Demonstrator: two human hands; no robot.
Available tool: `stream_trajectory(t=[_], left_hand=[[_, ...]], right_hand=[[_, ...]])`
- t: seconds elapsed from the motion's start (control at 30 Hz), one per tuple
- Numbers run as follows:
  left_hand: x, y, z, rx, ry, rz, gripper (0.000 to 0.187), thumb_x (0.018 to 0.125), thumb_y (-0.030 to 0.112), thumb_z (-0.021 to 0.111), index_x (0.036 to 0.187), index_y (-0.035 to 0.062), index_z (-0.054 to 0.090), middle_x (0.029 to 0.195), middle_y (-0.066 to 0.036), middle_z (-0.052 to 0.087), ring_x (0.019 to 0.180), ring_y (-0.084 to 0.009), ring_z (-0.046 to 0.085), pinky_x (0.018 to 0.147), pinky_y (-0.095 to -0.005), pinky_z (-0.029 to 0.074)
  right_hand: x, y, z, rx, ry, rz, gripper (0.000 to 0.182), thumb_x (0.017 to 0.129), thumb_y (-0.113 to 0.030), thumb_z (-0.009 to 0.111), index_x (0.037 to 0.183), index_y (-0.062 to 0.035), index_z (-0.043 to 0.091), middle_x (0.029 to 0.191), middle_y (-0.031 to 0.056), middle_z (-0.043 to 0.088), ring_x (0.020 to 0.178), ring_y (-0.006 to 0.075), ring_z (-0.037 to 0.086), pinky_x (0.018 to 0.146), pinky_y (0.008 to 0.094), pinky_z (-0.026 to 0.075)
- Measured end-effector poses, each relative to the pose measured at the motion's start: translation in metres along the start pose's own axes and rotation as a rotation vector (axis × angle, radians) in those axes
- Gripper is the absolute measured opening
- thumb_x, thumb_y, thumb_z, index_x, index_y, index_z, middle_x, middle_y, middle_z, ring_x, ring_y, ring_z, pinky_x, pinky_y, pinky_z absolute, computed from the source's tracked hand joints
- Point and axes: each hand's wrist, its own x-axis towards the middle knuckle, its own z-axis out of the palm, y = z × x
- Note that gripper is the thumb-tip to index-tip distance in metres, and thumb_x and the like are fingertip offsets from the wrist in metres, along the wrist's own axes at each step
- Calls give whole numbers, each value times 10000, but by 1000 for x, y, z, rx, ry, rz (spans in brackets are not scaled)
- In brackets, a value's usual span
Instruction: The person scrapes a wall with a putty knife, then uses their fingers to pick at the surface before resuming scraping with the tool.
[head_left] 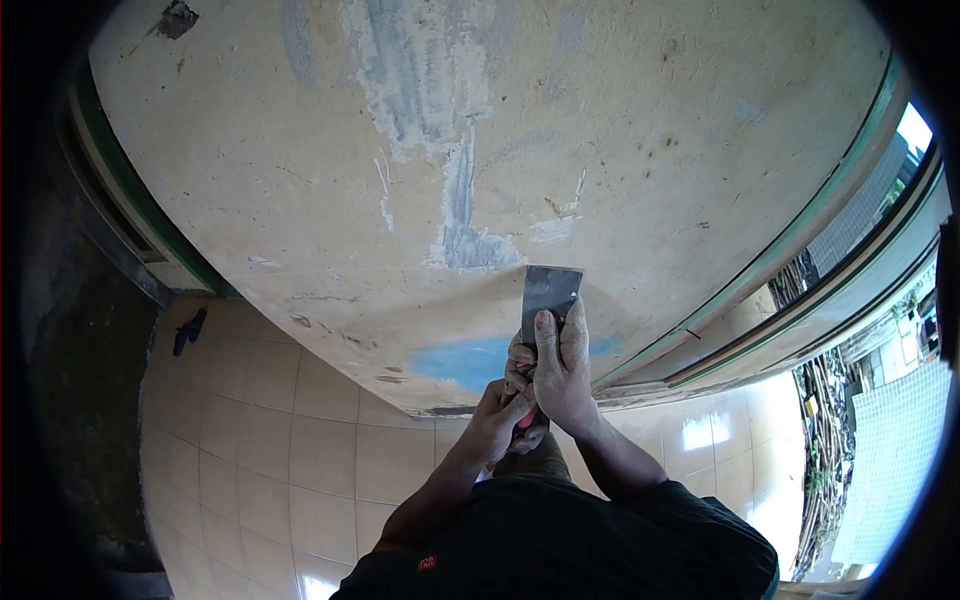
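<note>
A putty knife [549,288] with a wide flat metal blade points up toward the wall, its top edge close to a grey filler patch [480,248]. My left hand [495,418] is closed around its handle, where a bit of red shows between the fingers. My right hand [564,372] grips the lower part of the blade, thumb and fingers along it. Both hands look dusty with pale powder. Behind them on the beige wall [640,190] is a light blue painted patch [465,362], partly hidden by the hands.
A larger filler smear [415,75] runs up the wall, with a hole [178,18] at upper left. Green-edged frames border the wall on both sides. Dark footwear [190,330] lies on the tiled floor [325,450]. Sticks and debris [828,450] lie outside at right.
</note>
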Motion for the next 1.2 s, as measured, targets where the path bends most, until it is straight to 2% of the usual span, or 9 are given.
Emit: stream_trajectory(t=[0.23, 0.3, 0.43, 0.5, 0.6, 0.83, 0.97, 1.03, 1.2], left_hand=[[1, 6, 2, 5, -21, 9, 299, 954, 297, 468, 782, 53, 471, 555, -41, 448, 401, -79, 368, 358, -215, 262], [1, 4, 2, 37, -12, -5, 305, 956, 295, 462, 770, 54, 465, 542, -38, 437, 401, -81, 372, 359, -215, 261], [1, 2, 0, 3, -1, -19, 306, 955, 297, 465, 770, 53, 468, 534, -31, 427, 399, -82, 374, 358, -216, 263], [6, 6, 0, -22, -92, 29, 294, 954, 294, 468, 784, 53, 471, 533, -32, 428, 394, -80, 374, 354, -216, 264], [4, 12, 9, -58, -35, -15, 283, 953, 291, 471, 797, 54, 477, 532, -38, 437, 388, -78, 371, 349, -216, 262], [1, 6, 8, -30, -14, 11, 266, 951, 278, 474, 812, 51, 483, 545, -47, 448, 386, -82, 370, 349, -215, 264], [2, 10, 7, -78, -97, 12, 270, 953, 284, 468, 817, 52, 484, 547, -47, 450, 392, -82, 376, 352, -213, 264], [-2, 8, 12, -51, 4, -33, 277, 957, 284, 457, 819, 45, 483, 548, -45, 447, 396, -82, 379, 353, -211, 264], [0, 7, 5, -42, -13, -35, 279, 958, 290, 452, 825, 47, 484, 547, -45, 446, 395, -82, 377, 352, -211, 263]], right_hand=[[5, -10, 5, 3, -64, -57, 284, 983, -84, 321, 1249, -134, 233, 772, 6, 361, 566, 47, 369, 385, 183, 310], [1, -5, 4, 13, 18, -42, 232, 983, -82, 320, 1203, -122, 258, 761, 9, 359, 565, 48, 369, 389, 183, 311], [0, -8, 5, -45, 30, -29, 199, 983, -83, 320, 1172, -120, 270, 773, 9, 360, 562, 46, 370, 396, 183, 313], [5, -14, 9, -72, -9, -93, 204, 983, -83, 321, 1177, -116, 267, 773, 8, 360, 557, 45, 373, 395, 186, 312], [5, -21, 10, 20, -21, -34, 207, 981, -79, 326, 1177, -113, 267, 786, 6, 360, 555, 44, 371, 389, 188, 306], [0, -12, 8, -57, 73, -22, 208, 981, -83, 333, 1169, -113, 249, 752, -3, 348, 559, 47, 354, 404, 192, 305], [2, -16, 9, -7, -5, -17, 271, 982, -87, 336, 1224, -120, 217, 766, -6, 345, 564, 45, 353, 404, 192, 307], [1, -13, 5, 6, -17, -28, 297, 982, -85, 338, 1244, -123, 204, 774, -7, 345, 566, 44, 353, 404, 191, 307], [2, -7, 5, -40, 27, -40, 354, 980, -78, 339, 1284, -122, 165, 769, -5, 344, 570, 43, 352, 411, 187, 315]])
